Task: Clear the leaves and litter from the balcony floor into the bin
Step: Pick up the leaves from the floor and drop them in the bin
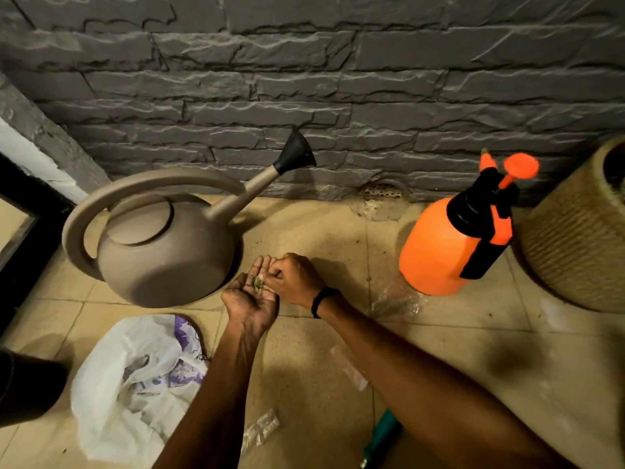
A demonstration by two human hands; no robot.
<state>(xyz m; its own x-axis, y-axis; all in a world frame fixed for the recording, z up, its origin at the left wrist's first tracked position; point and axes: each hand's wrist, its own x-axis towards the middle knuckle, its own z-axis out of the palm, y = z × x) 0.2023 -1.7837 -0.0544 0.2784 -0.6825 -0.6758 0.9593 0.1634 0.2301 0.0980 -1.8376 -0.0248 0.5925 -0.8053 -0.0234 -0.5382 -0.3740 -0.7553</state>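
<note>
Few leaf bits [258,283] on spread left hand [252,301], pinched by right hand [294,279] just above.

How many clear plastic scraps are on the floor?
3 clear plastic scraps: one beside the orange sprayer bottle, one between the forearms, one bottom centre. Arms may hide more.

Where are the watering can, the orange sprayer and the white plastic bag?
watering can [162,265], head view, on its round body.
orange sprayer [434,252], head view, on its orange tank.
white plastic bag [118,401], head view, on its crumpled middle.
</note>
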